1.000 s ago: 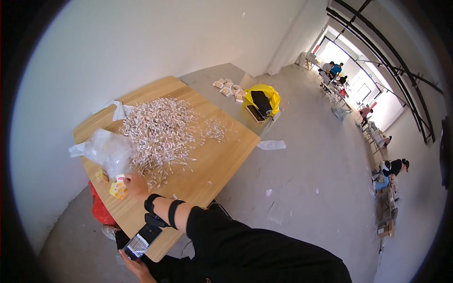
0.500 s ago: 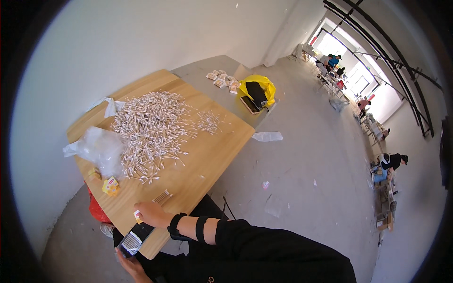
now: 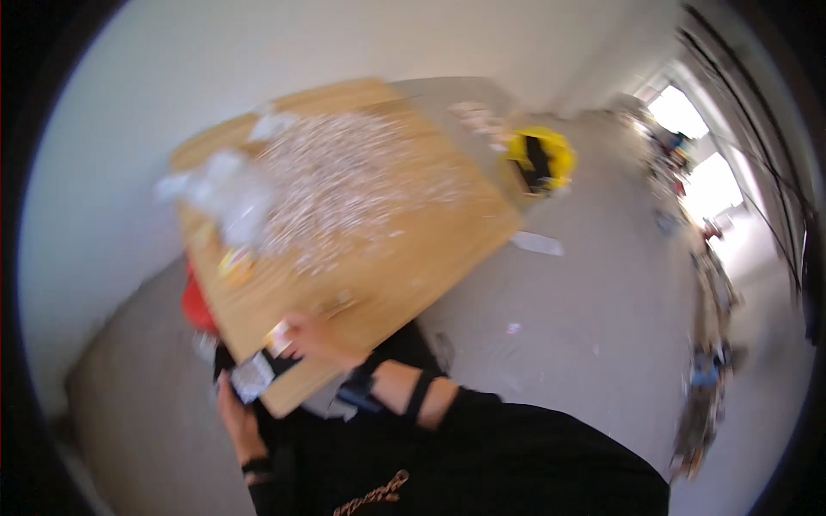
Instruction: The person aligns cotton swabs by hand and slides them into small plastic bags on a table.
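The whole view is smeared by motion. At the table's near left edge, my left hand (image 3: pixel 238 420) is closed on a small clear box with white cotton swabs (image 3: pixel 253 377) in it. My right hand (image 3: pixel 318 339) lies low over the wooden table (image 3: pixel 404 267), its fingers closed on a small white and yellow-orange piece (image 3: pixel 278 339), perhaps a label or card. Just beyond that hand a small bunch of swabs (image 3: pixel 337 303) rests on the wood. A large loose heap of cotton swabs (image 3: pixel 335 181) covers the table's middle and far part.
Left of the heap sits a crumpled clear plastic bag (image 3: pixel 228 193), with yellow and white packets (image 3: pixel 237 267) nearer me. A yellow bag (image 3: pixel 561 159) with a black thing in it and several small packs (image 3: pixel 475 116) lie beyond the table. A red bag (image 3: pixel 196 301) hangs at the left.
My view has swung, so the table now appears higher and further right. Both hands keep their holds, and more of my left forearm shows.
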The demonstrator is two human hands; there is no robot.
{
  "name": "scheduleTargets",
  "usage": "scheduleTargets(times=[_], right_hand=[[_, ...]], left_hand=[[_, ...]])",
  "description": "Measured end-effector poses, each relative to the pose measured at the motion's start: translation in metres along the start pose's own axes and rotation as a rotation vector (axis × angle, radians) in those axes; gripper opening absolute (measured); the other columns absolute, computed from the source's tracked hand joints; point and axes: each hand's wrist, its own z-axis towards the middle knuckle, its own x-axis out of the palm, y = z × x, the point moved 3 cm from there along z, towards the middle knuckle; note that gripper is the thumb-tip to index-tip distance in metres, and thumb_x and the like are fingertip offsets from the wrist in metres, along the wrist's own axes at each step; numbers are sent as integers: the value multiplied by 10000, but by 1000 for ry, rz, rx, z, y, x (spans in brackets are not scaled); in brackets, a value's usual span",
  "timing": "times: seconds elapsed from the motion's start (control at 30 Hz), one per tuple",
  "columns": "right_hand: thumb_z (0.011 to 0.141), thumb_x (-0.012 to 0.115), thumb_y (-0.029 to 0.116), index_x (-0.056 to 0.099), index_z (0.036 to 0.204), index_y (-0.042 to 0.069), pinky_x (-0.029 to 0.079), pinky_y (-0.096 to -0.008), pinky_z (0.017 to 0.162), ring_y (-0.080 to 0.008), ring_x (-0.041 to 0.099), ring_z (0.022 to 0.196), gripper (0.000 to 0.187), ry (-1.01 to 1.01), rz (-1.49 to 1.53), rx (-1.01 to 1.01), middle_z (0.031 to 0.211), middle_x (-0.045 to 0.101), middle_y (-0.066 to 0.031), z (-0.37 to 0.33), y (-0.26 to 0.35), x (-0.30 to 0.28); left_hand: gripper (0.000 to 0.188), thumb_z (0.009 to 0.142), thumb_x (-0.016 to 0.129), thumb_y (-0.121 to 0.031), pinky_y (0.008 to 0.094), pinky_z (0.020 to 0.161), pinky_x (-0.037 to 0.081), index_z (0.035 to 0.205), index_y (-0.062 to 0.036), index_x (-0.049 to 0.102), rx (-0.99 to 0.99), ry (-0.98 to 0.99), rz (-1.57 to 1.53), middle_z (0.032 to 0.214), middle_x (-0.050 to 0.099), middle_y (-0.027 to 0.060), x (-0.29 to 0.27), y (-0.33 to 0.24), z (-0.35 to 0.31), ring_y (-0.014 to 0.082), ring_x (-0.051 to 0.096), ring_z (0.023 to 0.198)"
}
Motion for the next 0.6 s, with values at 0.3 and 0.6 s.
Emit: scheduleTargets(times=[0.3, 0.6], right_hand=[[865, 580, 134, 582, 1029, -14, 478, -222, 542, -144, 656, 706, 220, -172, 20, 17, 863, 642, -88, -20, -4, 0], [831, 602, 118, 602, 953, 7, 476, -258, 568, -140, 621, 613, 165, -200, -381, -173, 714, 641, -91, -9, 0, 19]], left_hand=[[229, 855, 665, -197, 239, 703, 458, 966, 3, 643, 31, -290, 180, 863, 635, 16, 29, 1, -1, 85, 582, 767], [219, 838, 687, -203, 223, 643, 449, 911, -1, 643, 116, -335, 170, 805, 635, 12, 28, 5, -3, 73, 568, 686]])
